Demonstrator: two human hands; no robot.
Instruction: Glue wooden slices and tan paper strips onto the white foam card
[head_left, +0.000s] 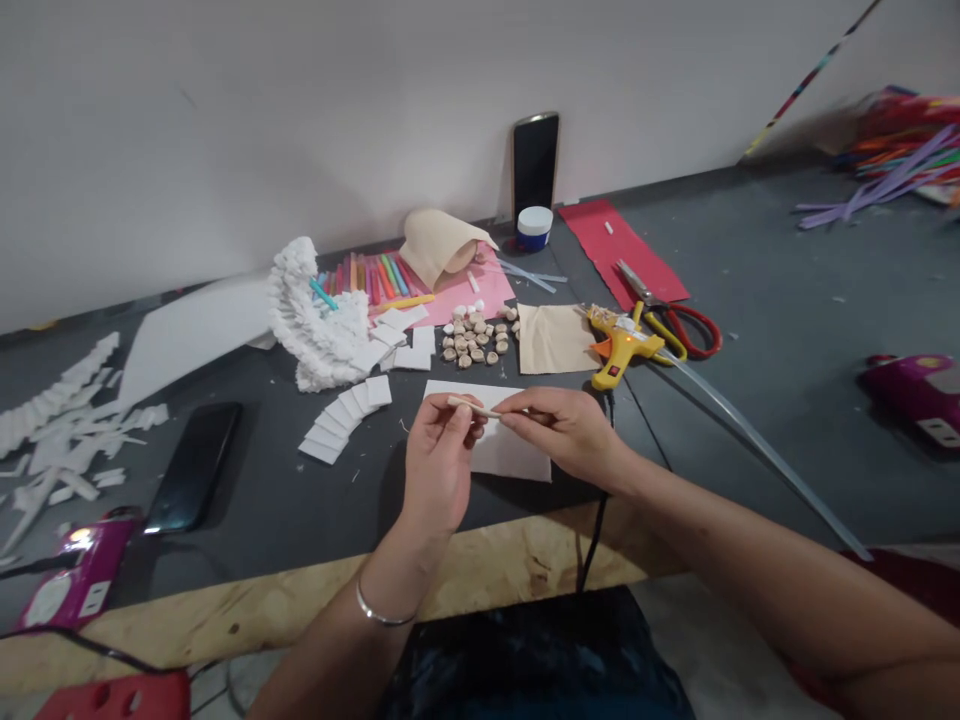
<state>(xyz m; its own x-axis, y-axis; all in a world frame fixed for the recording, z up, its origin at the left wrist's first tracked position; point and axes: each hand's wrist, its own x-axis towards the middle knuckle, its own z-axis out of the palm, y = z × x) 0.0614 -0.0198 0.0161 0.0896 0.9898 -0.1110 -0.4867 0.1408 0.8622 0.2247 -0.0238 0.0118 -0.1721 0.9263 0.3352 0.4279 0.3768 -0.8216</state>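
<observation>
My left hand [439,455] and my right hand [562,430] meet over a white sheet [517,455] on the dark table. Both pinch a thin cream strip [474,406] that runs between their fingertips. The left fingers are curled round its left end, the right thumb and forefinger are pressed on its right end. A silver bangle sits on my left wrist. Just beyond the hands lie a cluster of small rolled cream pieces [474,340] and a tan square of cloth [555,338].
A yellow glue gun [622,345] and red-handled scissors [675,320] lie to the right. White cut squares [349,410] and a white frilled piece [315,320] sit left. A black phone [193,465] lies far left; another phone [535,160] leans on the wall.
</observation>
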